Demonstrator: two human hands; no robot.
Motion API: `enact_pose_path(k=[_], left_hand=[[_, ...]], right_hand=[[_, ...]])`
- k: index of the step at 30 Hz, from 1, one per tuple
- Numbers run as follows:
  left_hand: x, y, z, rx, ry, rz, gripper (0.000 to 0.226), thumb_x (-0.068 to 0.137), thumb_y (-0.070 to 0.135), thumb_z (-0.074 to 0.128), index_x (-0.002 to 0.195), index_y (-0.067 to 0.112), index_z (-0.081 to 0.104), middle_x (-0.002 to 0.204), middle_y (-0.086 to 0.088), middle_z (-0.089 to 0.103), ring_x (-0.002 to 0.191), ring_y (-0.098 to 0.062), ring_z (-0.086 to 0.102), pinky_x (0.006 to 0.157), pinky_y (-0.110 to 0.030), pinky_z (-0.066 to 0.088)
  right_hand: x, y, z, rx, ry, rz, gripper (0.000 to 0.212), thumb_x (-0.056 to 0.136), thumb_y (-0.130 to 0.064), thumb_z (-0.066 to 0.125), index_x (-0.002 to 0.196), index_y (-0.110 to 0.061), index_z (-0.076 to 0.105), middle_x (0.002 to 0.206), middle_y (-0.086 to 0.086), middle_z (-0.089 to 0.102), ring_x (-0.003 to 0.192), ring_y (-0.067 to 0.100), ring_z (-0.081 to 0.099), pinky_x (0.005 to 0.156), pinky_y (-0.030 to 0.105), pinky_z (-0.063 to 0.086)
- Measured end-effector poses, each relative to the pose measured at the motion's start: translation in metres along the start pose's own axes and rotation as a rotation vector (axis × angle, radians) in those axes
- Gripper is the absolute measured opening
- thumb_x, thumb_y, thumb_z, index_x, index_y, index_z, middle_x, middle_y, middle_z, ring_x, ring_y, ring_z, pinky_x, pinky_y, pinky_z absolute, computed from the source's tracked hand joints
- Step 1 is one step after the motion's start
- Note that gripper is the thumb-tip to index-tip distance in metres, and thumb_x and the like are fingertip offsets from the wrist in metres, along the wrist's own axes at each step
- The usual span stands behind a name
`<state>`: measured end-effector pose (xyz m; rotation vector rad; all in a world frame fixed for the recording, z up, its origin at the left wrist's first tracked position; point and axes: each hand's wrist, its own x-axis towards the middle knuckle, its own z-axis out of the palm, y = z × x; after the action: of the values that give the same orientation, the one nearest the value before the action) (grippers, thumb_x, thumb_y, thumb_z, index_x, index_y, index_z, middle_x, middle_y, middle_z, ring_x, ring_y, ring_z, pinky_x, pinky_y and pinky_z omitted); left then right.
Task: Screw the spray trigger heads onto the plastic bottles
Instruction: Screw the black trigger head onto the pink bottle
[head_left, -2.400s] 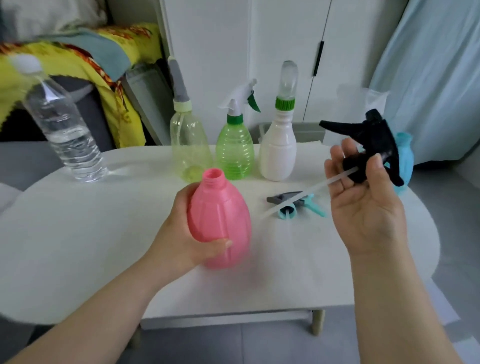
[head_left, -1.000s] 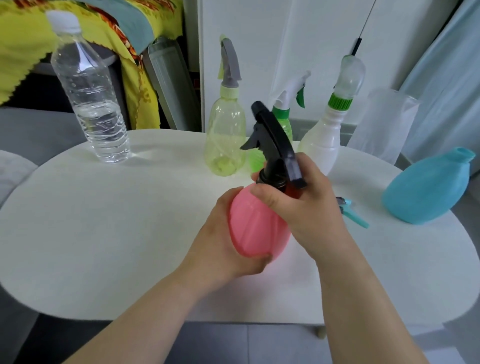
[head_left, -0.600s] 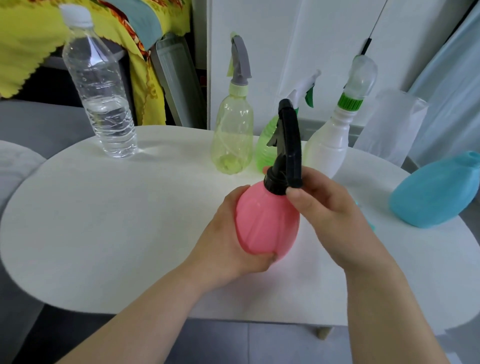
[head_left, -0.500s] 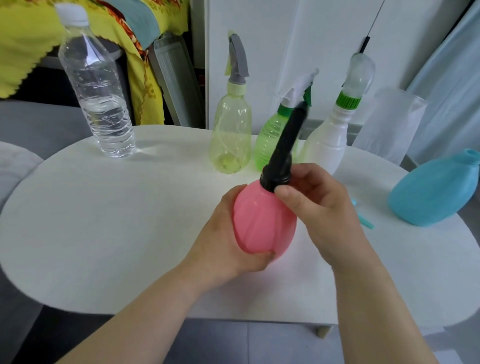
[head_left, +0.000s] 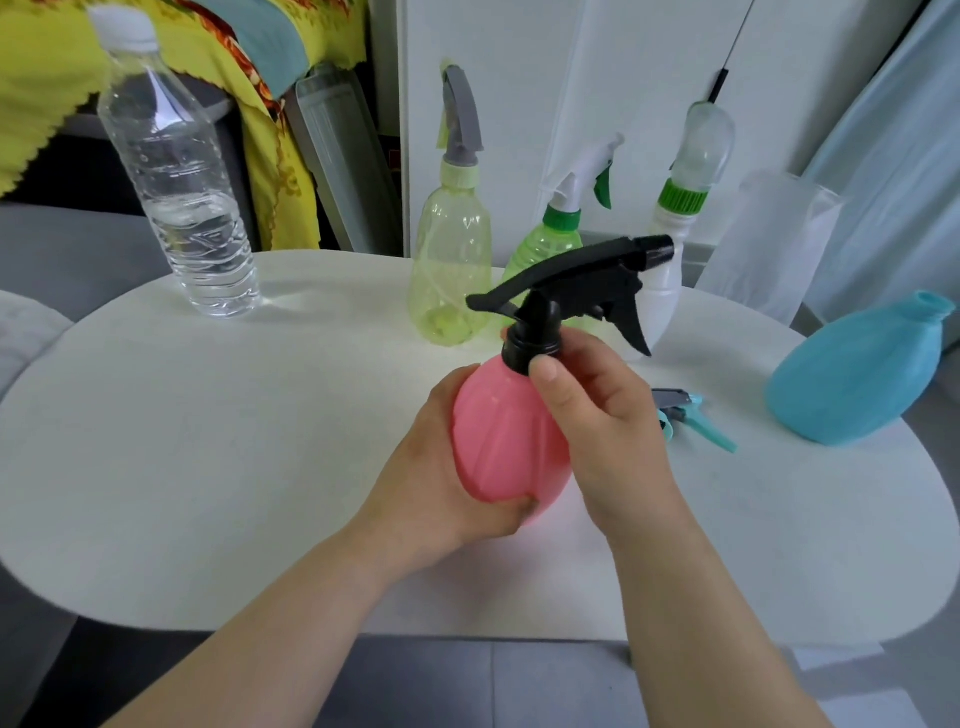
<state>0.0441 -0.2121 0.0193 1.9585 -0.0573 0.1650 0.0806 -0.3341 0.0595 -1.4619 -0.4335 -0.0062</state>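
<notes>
A pink bottle (head_left: 501, 441) is held tilted just above the white table (head_left: 208, 441), near its middle. My left hand (head_left: 436, 478) grips its body from the left and below. A black trigger head (head_left: 576, 283) sits on the bottle's neck with its nozzle pointing right. My right hand (head_left: 602, 415) pinches the head's black collar between thumb and fingers. A capless teal bottle (head_left: 857, 374) lies on its side at the right. A loose grey and teal trigger head (head_left: 691, 415) lies on the table between the pink and teal bottles, partly hidden by my right hand.
At the back of the table stand a clear water bottle (head_left: 179, 192), a pale yellow-green sprayer (head_left: 452, 249), a green sprayer (head_left: 556, 234) and a white bottle with a clear cap (head_left: 685, 197). A translucent container (head_left: 774, 244) stands at the back right. A cabinet rises behind.
The black trigger head has turned on the pink bottle's neck under my right hand; its nozzle now points right instead of away from me. My left hand keeps its grip on the bottle.
</notes>
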Motion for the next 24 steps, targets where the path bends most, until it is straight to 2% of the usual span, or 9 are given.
enact_pose_path(k=[2,4,7,11,13,15,18,22,24], left_hand=[[0.0,0.0,0.0,-0.008,-0.005,0.011,0.09,0.038,0.041,0.078,0.084,0.08,0.012,0.093,0.047,0.038,0.083,0.035,0.034,0.059,0.008,0.034],[0.0,0.0,0.0,-0.02,-0.008,0.011,0.091,0.038,0.039,0.079,0.084,0.081,0.012,0.096,0.039,0.039,0.083,0.034,0.037,0.058,0.007,0.036],[0.0,0.0,-0.002,-0.023,-0.005,-0.003,0.088,0.037,0.04,0.076,0.086,0.079,0.014,0.099,0.035,0.039,0.084,0.032,0.039,0.057,0.005,0.038],[0.001,-0.001,-0.004,0.006,-0.017,0.013,0.089,0.038,0.042,0.075,0.086,0.08,0.012,0.098,0.038,0.036,0.083,0.036,0.034,0.058,0.007,0.035],[0.0,0.0,-0.004,-0.021,-0.028,0.01,0.088,0.037,0.041,0.076,0.086,0.079,0.014,0.095,0.043,0.041,0.085,0.033,0.036,0.058,0.006,0.036],[0.0,0.0,-0.003,-0.058,-0.032,0.018,0.086,0.038,0.039,0.078,0.089,0.076,0.02,0.094,0.051,0.042,0.088,0.029,0.041,0.059,0.005,0.038],[0.0,0.001,-0.004,-0.053,-0.012,0.014,0.085,0.037,0.039,0.077,0.087,0.078,0.02,0.091,0.044,0.047,0.084,0.032,0.04,0.058,0.005,0.038],[0.002,0.002,-0.006,-0.054,-0.042,0.022,0.086,0.039,0.033,0.076,0.087,0.079,0.02,0.092,0.054,0.043,0.087,0.028,0.043,0.058,0.004,0.039],[0.001,0.002,-0.006,-0.057,-0.041,0.011,0.086,0.039,0.035,0.076,0.086,0.079,0.019,0.096,0.045,0.044,0.086,0.031,0.04,0.059,0.005,0.037]], right_hand=[[0.001,0.009,0.003,-0.027,0.123,0.026,0.029,0.062,-0.029,0.077,0.084,-0.034,0.06,0.082,-0.022,0.065,0.079,-0.013,0.059,0.071,0.006,0.046],[0.001,0.01,0.006,-0.1,0.144,0.032,0.039,0.064,-0.03,0.076,0.098,-0.03,0.058,0.086,-0.024,0.062,0.079,-0.019,0.056,0.066,0.0,0.042],[-0.001,0.005,0.0,-0.107,-0.034,-0.057,0.036,0.073,-0.025,0.061,0.108,-0.027,0.054,0.087,-0.03,0.064,0.088,-0.016,0.056,0.072,0.001,0.041],[-0.002,-0.003,-0.01,-0.017,-0.161,-0.002,0.019,0.079,-0.027,0.051,0.093,-0.035,0.061,0.084,-0.027,0.068,0.089,-0.01,0.059,0.077,0.006,0.043],[0.0,-0.002,-0.008,-0.023,-0.111,-0.005,0.012,0.078,-0.024,0.058,0.082,-0.034,0.063,0.073,-0.024,0.068,0.078,-0.008,0.061,0.069,0.006,0.045],[0.003,-0.001,-0.002,0.046,-0.004,-0.001,0.021,0.069,-0.012,0.068,0.071,-0.031,0.059,0.066,-0.019,0.066,0.066,-0.006,0.059,0.064,0.009,0.045],[0.003,0.0,0.007,-0.073,0.083,-0.041,0.039,0.066,-0.005,0.075,0.078,-0.028,0.046,0.078,-0.013,0.056,0.069,-0.009,0.053,0.071,0.012,0.042],[0.0,-0.005,0.002,-0.111,-0.134,-0.017,0.034,0.072,-0.02,0.061,0.104,-0.026,0.051,0.092,-0.019,0.063,0.09,-0.009,0.055,0.081,0.009,0.042],[0.001,-0.009,-0.003,-0.028,-0.176,0.024,0.027,0.073,-0.021,0.053,0.099,-0.028,0.057,0.082,-0.026,0.068,0.087,-0.012,0.058,0.077,0.005,0.042]])
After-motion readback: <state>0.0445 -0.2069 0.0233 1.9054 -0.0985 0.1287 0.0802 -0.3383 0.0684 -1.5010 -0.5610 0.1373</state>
